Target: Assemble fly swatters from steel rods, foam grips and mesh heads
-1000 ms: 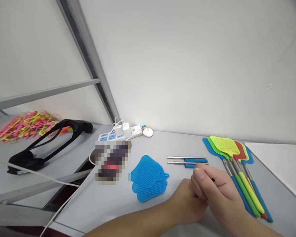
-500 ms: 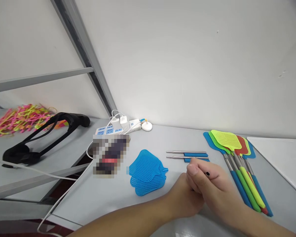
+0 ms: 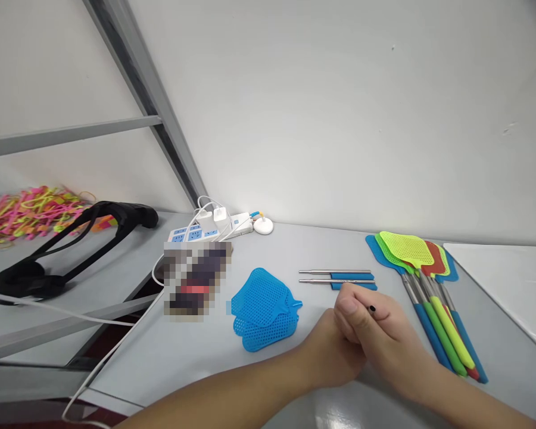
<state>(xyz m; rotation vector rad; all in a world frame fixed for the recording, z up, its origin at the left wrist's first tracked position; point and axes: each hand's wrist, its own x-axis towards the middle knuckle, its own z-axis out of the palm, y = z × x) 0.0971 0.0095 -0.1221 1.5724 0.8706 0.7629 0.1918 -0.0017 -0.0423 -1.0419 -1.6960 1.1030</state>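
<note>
My left hand (image 3: 335, 351) and my right hand (image 3: 384, 339) are closed and pressed together above the table's front. A thin rod (image 3: 372, 308) shows only its dark round end in my right fist; the rest is hidden. The fingers of my left hand are wrapped up, and what they hold is covered by the right hand. Just behind the hands lie two steel swatter rods (image 3: 317, 281) with blue grips (image 3: 352, 276). To their left, several blue mesh fly swatter heads (image 3: 263, 304) lie in an overlapping pile.
Assembled fly swatters (image 3: 433, 298) in several colours lie stacked at right beside a white board (image 3: 504, 280). At left are a pixelated object (image 3: 196, 280), a power strip (image 3: 192, 233) with chargers, a white disc (image 3: 263, 225), a black headset frame (image 3: 80, 250) and a heap of colourful strips (image 3: 31, 214).
The whole view has shifted slightly, with things appearing a little further left and up. My hands keep the same clasped pose, and nothing on the table has moved.
</note>
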